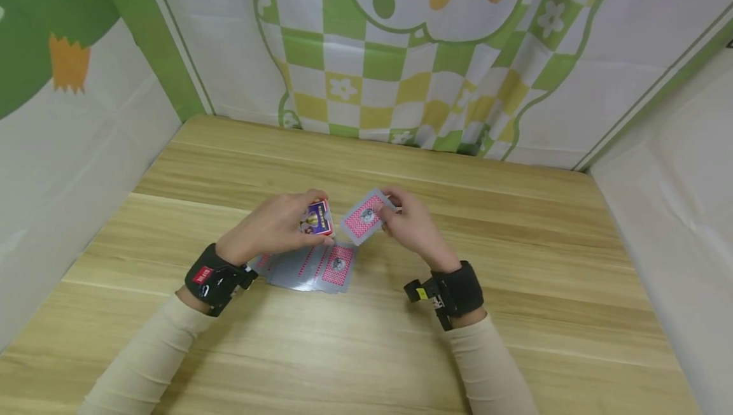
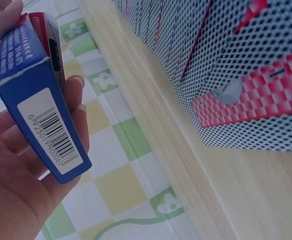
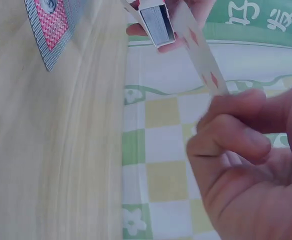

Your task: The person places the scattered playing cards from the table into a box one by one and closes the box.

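Observation:
My left hand grips a small blue and red card box above the table. A barcode shows on the box's end in the left wrist view, and the right wrist view looks into its open end, where a stack of cards sits. Between thumb and fingers my right hand pinches one playing card, patterned back up in the head view; red diamonds show on its face in the right wrist view. Under the left hand, overlapping playing cards lie spread face down on the table.
The wooden table has a light grain. A patterned green, yellow and white curtain hangs behind its far edge. White cloth walls with green trim stand at both sides.

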Demonstrator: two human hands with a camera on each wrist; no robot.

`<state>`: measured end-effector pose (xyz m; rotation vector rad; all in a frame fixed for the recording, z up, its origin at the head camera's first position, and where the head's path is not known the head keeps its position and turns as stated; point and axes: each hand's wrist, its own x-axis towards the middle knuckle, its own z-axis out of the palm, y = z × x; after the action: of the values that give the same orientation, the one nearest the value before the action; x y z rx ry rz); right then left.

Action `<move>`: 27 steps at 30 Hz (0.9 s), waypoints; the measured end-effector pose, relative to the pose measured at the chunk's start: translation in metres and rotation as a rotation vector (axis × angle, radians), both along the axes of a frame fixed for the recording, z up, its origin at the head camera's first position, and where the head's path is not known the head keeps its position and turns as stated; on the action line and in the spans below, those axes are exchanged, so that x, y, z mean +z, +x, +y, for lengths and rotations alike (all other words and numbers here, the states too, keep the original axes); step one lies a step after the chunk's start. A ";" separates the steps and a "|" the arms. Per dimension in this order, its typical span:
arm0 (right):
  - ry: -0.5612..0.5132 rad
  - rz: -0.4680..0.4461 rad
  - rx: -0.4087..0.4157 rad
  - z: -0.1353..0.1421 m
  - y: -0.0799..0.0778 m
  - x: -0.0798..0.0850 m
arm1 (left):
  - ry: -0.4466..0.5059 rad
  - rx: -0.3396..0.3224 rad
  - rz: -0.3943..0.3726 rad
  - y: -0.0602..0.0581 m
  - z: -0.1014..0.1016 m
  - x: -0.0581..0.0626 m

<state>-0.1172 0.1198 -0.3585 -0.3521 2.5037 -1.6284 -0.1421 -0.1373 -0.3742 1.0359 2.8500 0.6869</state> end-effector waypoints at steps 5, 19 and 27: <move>-0.075 0.033 -0.032 -0.003 0.000 -0.001 | 0.012 -0.043 0.012 0.001 0.002 0.000; -0.149 0.096 -0.091 -0.035 0.008 -0.018 | 0.051 -0.062 -0.024 0.003 0.005 0.001; 0.399 0.341 0.149 -0.064 0.024 -0.020 | 0.056 -0.061 0.043 0.000 0.002 -0.003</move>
<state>-0.0928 0.0562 -0.3784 -0.7963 2.8794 -1.0509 -0.1417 -0.1353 -0.3769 1.1545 2.8368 0.7527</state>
